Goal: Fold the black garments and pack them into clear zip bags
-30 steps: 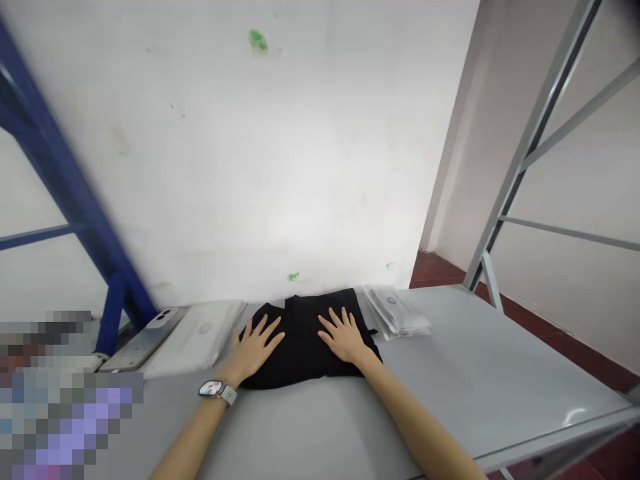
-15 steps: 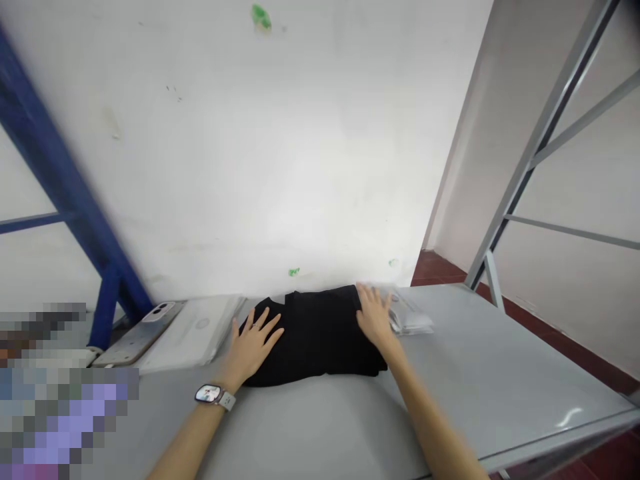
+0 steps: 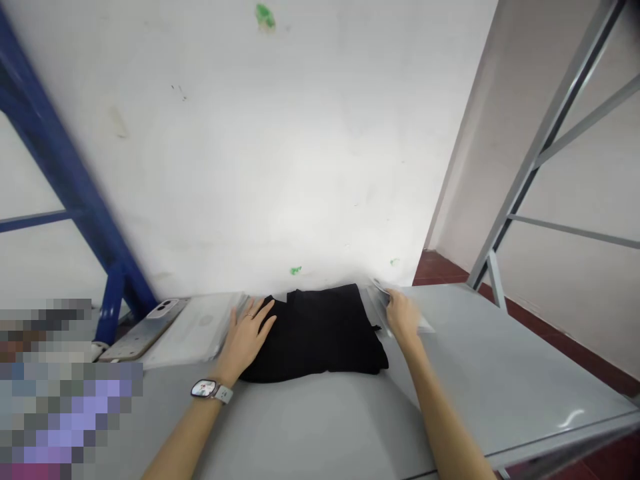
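Plastic packet (image 3: 379,298), print seemingly illegible

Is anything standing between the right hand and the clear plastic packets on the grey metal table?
Nothing visible does: the right hand touches the clear plastic packets directly, just right of the folded black cloth on the grey metal table.
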Demonstrator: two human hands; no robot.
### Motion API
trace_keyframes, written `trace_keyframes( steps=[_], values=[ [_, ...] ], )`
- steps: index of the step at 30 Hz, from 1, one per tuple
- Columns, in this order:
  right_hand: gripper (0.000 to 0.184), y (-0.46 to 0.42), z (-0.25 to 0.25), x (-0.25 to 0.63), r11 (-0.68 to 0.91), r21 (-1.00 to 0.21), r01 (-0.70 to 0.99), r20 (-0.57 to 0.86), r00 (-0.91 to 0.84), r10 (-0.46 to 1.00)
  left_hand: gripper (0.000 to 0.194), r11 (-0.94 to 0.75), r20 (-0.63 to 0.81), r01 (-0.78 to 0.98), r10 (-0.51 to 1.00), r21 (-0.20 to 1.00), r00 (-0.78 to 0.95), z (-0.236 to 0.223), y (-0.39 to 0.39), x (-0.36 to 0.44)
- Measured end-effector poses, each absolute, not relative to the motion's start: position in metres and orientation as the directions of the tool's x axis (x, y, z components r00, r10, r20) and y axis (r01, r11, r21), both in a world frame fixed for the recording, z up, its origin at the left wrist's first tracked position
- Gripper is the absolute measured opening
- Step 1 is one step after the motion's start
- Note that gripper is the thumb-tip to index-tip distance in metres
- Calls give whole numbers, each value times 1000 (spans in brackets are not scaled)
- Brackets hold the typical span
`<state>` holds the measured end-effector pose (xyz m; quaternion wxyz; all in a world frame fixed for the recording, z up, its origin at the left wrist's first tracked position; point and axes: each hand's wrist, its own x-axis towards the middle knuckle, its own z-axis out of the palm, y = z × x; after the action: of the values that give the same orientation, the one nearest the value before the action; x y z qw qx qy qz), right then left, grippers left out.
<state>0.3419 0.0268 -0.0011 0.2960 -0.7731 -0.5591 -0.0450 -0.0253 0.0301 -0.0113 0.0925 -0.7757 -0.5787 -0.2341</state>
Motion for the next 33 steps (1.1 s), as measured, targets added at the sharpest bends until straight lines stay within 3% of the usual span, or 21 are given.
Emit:
trace_keyframes(
  steps=[3, 5, 9, 11, 14, 17, 26, 33],
  values=[
    [47, 20, 11, 323, -144, -446, 884, 438, 356, 826, 55, -359, 520, 930, 811, 80, 268, -5, 28, -21],
    [50, 16, 14, 304, 7, -413, 911, 534, 236, 812, 63, -400, 555, 916, 768, 25, 319, 0, 23, -16],
    [56, 10, 1, 262, 456, -146, 878, 689, -241, 684, 67, -441, 604, 896, 699, -57, 382, 9, 11, -2],
    [54, 10, -11, 245, 636, -29, 772, 652, -468, 597, 64, -483, 588, 873, 686, -72, 429, 9, 8, 2],
    [44, 10, -25, 228, 775, 18, 631, 591, -632, 501, 60, -598, 462, 800, 694, -57, 552, 3, 9, 2],
    [39, 9, -27, 225, 770, -28, 637, 594, -609, 525, 59, -629, 374, 777, 721, 3, 583, -5, 14, -3],
    [9, 2, -4, 248, 651, -236, 722, 636, -392, 665, 65, -473, 474, 877, 793, 83, 382, 4, 15, -17],
    [17, -7, 1, 243, 694, -262, 671, 669, -392, 632, 63, -450, 481, 883, 808, 134, 339, 2, 17, -24]
  ],
)
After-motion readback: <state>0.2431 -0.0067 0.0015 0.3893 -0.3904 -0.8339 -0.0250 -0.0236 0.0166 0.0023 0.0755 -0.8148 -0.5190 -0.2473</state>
